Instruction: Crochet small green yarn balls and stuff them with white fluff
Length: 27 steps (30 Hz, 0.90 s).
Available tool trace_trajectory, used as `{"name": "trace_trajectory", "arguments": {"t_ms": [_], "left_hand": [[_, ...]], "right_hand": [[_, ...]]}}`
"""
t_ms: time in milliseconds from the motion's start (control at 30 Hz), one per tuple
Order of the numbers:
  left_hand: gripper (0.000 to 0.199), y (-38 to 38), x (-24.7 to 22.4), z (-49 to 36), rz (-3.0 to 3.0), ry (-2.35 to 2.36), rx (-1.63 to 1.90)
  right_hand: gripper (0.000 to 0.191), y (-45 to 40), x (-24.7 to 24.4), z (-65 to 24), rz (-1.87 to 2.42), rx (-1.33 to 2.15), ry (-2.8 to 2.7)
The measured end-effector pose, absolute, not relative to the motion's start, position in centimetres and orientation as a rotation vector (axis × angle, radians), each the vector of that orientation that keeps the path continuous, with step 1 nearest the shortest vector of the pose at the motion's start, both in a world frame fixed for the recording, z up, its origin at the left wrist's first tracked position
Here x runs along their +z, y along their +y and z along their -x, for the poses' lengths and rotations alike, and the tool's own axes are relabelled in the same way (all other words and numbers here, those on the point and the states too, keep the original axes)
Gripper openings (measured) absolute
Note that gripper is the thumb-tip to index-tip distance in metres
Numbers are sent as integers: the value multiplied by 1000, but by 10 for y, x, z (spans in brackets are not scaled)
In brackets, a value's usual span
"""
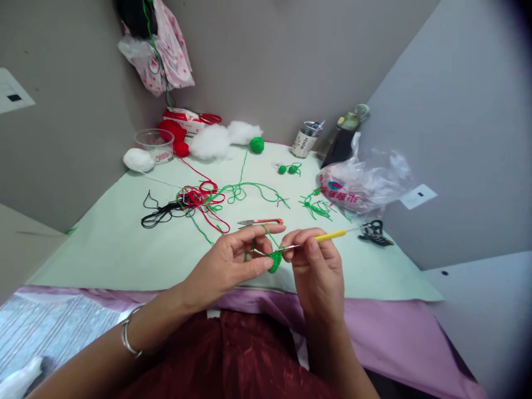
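My left hand (239, 257) pinches a small green crocheted piece (275, 261) between thumb and fingers, with green yarn running over its raised index finger. In my right hand (318, 271) is a crochet hook with a yellow handle (330, 236), held like a pen. The hook's metal tip points left and meets the top of the green piece. Just beyond my left fingers lie small orange-handled snips (266, 221). Green yarn trails across the pale table from a green ball (256, 145) near the back wall.
Tangled red yarn (203, 197) and black yarn (160, 213) lie at left centre. White stuffing (211, 141), a clear tub (155, 145) and a pen cup (306, 139) stand along the back. Rightward are green scraps (318, 205), a plastic bag (357, 183) and a black clip (375, 233).
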<state>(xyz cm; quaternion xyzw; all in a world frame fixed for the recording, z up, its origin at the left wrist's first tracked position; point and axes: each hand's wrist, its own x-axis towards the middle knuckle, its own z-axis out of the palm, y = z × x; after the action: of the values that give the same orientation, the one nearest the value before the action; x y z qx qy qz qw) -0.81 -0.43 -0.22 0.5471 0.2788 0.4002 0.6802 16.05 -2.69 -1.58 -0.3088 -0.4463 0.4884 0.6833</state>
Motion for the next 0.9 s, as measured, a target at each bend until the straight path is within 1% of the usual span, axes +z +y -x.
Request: {"name": "trace_trajectory", "arguments": {"t_ms": [167, 333, 400, 567, 633, 733, 767, 833, 900], "left_hand": [[48, -8, -1, 9, -1292, 648, 901], [47, -10, -1, 10, -1336, 691, 914], [41, -10, -1, 10, -1365, 715, 923], [12, -10, 1, 8, -1458, 791, 991], [9, -10, 1, 6, -1495, 819, 1033], [9, -10, 0, 4, -1497, 828, 1077], [12, -10, 0, 3, -1489, 825, 1088], [23, -10, -1, 3, -1480, 821, 1099], [25, -9, -3, 3, -1509, 828, 1105]], "right_hand": [[20, -29, -17, -163, 681, 1038, -1111], [18, -34, -17, -166, 722, 889, -1262], [19, -37, -15, -167, 751, 782, -1348], [23, -43, -11, -170, 809, 461, -1625], [24, -45, -13, -169, 827, 268, -1762], [27, -47, -20, -166, 869, -49, -1869], [28, -46, -22, -165, 873, -116, -1876], [28, -45, -25, -164, 852, -113, -1864], [25, -43, -24, -164, 814, 13, -1829]]}}
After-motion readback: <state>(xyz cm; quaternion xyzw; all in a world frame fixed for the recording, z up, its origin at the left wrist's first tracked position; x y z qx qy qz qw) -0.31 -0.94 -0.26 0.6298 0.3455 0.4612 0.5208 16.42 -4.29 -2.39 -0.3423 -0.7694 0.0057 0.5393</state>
